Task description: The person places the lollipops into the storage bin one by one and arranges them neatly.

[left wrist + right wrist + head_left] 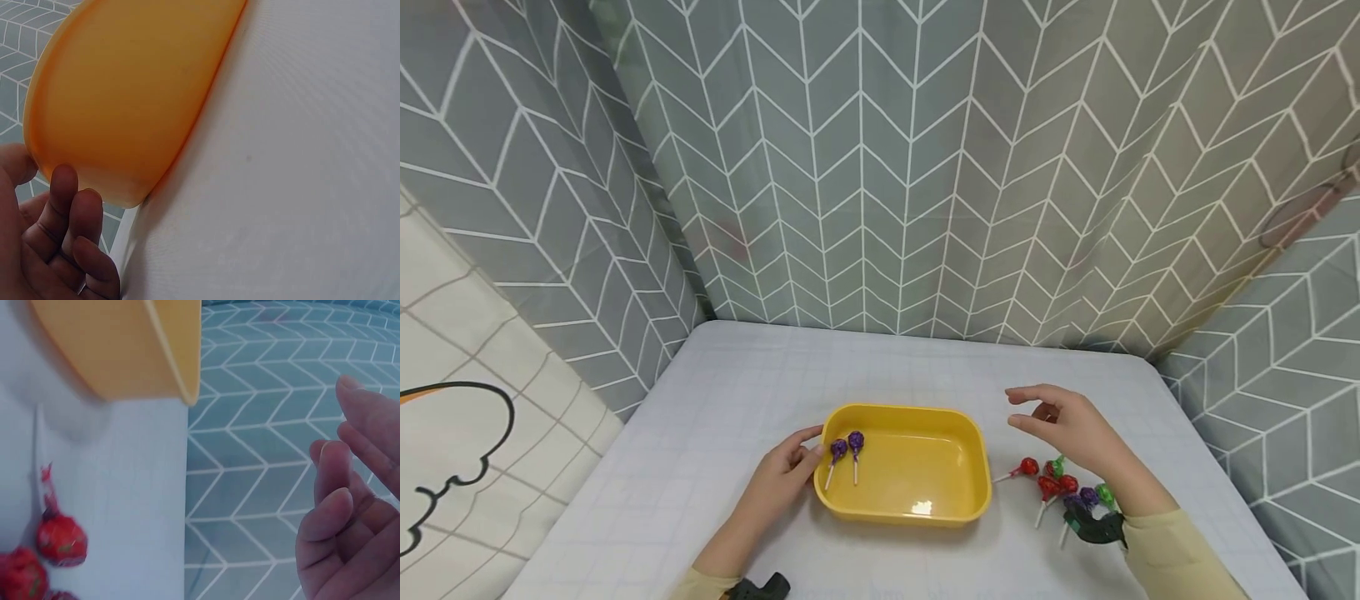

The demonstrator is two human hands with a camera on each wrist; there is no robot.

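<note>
A yellow tray (910,512) with rounded corners sits on the white-covered table. My left hand (786,471) grips its left edge, the thumb at the rim and the fingers along the outer wall (125,125). Inside the tray, at its left end, lie two purple-wrapped lollipops (856,442) with white sticks. My right hand (1063,421) is raised right of the tray, holding nothing, its thumb and index finger apart and the other fingers loosely bent. Below it lies a loose pile of red, green and purple lollipops (1047,487), partly hidden by the wrist; a red lollipop (61,539) shows in the right wrist view.
The white table (760,358) ends at a grey curtain (865,208) with a white chevron pattern. Similar cloth hangs on both sides. A dark wrist strap (1096,527) on the right arm is close above the lollipop pile.
</note>
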